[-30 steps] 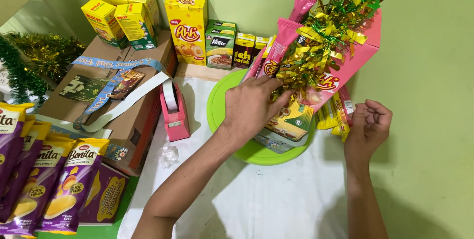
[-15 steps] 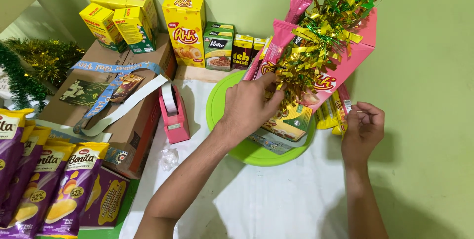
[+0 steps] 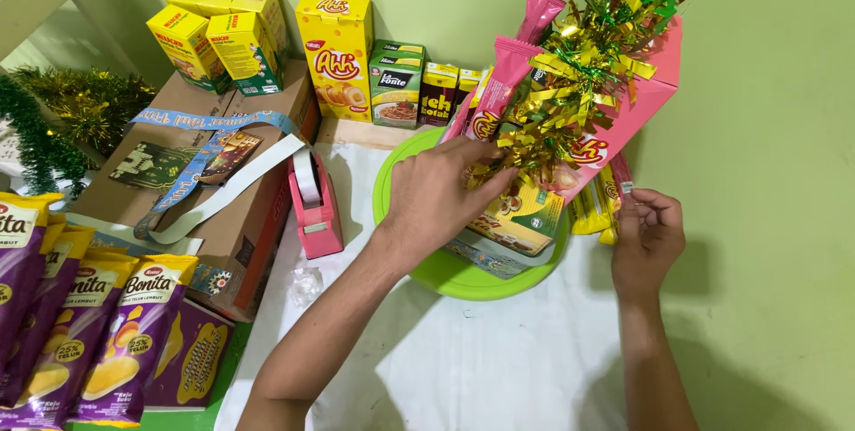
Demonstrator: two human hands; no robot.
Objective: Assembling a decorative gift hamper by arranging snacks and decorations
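A snack arrangement of pink packets (image 3: 509, 84) and a pink box (image 3: 623, 119), wrapped in gold and green tinsel (image 3: 570, 93), stands on a lime green round tray (image 3: 463, 275). My left hand (image 3: 436, 195) presses against the tinsel and the pink packets at the arrangement's front. My right hand (image 3: 648, 239) is at the arrangement's right side, fingertips pinched on a small clear strip of tape (image 3: 626, 188) beside yellow wrapped sticks (image 3: 592, 208). A flat yellow packet (image 3: 521, 217) lies on the tray under the arrangement.
A pink tape dispenser (image 3: 313, 204) sits left of the tray beside a cardboard box (image 3: 209, 208) draped with blue and white ribbons. Yellow snack boxes (image 3: 334, 52) line the green wall. Purple snack bags (image 3: 85, 324) lie at left. Green tinsel (image 3: 62, 119) is far left.
My right hand has lowered slightly and come closer to the arrangement's right side. My left hand stays pressed on the tinsel.
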